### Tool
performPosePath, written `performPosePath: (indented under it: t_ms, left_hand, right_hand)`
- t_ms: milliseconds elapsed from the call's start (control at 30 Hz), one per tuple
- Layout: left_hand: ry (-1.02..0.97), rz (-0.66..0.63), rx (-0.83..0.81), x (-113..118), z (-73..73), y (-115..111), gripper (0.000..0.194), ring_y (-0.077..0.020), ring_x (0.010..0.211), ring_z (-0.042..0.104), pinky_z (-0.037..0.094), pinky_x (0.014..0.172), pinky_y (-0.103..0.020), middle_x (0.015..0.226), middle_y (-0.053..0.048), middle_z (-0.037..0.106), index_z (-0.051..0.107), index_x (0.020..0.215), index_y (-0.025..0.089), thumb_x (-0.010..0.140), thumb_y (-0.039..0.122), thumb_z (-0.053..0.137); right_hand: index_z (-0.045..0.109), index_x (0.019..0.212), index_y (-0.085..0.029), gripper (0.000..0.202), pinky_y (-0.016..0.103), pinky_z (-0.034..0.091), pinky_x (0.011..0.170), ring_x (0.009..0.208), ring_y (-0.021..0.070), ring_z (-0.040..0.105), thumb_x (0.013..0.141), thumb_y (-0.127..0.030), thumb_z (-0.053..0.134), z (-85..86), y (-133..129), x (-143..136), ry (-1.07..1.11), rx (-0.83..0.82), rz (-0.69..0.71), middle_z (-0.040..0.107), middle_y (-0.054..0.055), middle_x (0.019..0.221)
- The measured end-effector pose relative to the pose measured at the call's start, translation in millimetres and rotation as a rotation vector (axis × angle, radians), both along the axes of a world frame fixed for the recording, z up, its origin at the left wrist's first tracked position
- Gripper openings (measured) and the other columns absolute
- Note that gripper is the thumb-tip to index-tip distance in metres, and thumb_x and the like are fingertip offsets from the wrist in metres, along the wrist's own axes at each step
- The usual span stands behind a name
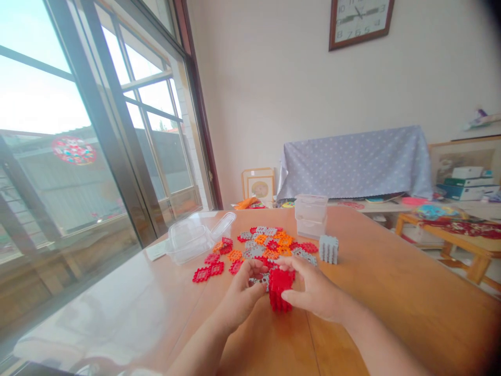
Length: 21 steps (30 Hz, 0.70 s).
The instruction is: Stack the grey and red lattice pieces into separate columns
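Note:
A block of red plastic interlocking tiles (281,292) stands upright on the table in front of me. My right hand (311,284) grips its right side, thumb low on the near face and fingers over the top edge. To the left of the block is my left hand (246,286), fingers curved and apart from the thumb, with nothing plainly held. A grey tile (260,283) shows just beyond its thumb; whether they touch is unclear. Behind both hands lies a loose pile of red, orange and grey tiles (270,243). Farther right stands a grey tile block (328,249).
On the wooden table (371,282), a clear plastic box (188,241) with a tilted lid (223,225) sits at the left. Stacked clear containers (311,216) stand behind the pile. Glass windows line the left side, and a low wooden stool (462,240) is at the right.

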<state>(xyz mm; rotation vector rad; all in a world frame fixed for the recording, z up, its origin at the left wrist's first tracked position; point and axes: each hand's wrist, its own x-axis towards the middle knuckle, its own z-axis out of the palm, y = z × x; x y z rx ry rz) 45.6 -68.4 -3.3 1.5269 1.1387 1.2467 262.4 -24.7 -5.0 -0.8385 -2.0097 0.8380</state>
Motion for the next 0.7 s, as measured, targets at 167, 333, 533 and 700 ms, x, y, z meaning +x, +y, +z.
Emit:
performPosePath:
  t_ms: [167,333,533,700]
  left_hand:
    - [0.025,-0.075,0.007,-1,1.5,-2,0.043,-0.0194,0.109,0.055,0.044,0.086,-0.030,0.116,-0.005,0.060,0.055,0.114,0.022,0.074,0.008,0.061]
    - [-0.018,-0.196,-0.047,-3,-8.4,-1,0.053,-0.0139,0.088,0.059,0.045,0.074,-0.027,0.118,-0.003,0.059,0.052,0.121,0.026,0.073,0.011,0.067]
    - [-0.037,-0.217,-0.059,-3,-14.4,3,0.048,-0.0138,0.090,0.059,0.045,0.077,-0.027,0.120,-0.005,0.060,0.052,0.122,0.025,0.078,0.020,0.071]
    - [0.010,-0.166,-0.056,-4,-15.5,6,0.050,-0.0152,0.092,0.059,0.044,0.077,-0.027,0.120,-0.006,0.062,0.053,0.123,0.024,0.077,0.020,0.071]
  right_hand:
    - [0.059,0.130,-0.026,0.061,0.047,0.042,0.109,0.123,0.0281,0.056,0.071,-0.019,0.073,3.1,0,4,-0.021,-0.053,0.016,0.060,0.008,0.133]
    - [0.062,0.126,-0.026,0.058,0.048,0.041,0.109,0.122,0.0293,0.056,0.069,-0.022,0.075,4.5,1,7,-0.042,-0.075,0.025,0.062,0.008,0.130]
    - [0.065,0.119,-0.027,0.052,0.045,0.045,0.102,0.111,0.0276,0.060,0.068,-0.019,0.073,-0.6,4,3,-0.037,-0.020,-0.008,0.067,0.006,0.118]
    - [0.066,0.116,-0.027,0.050,0.045,0.045,0.101,0.111,0.0276,0.060,0.067,-0.019,0.073,-1.3,3,2,-0.048,0.000,-0.029,0.067,0.005,0.117]
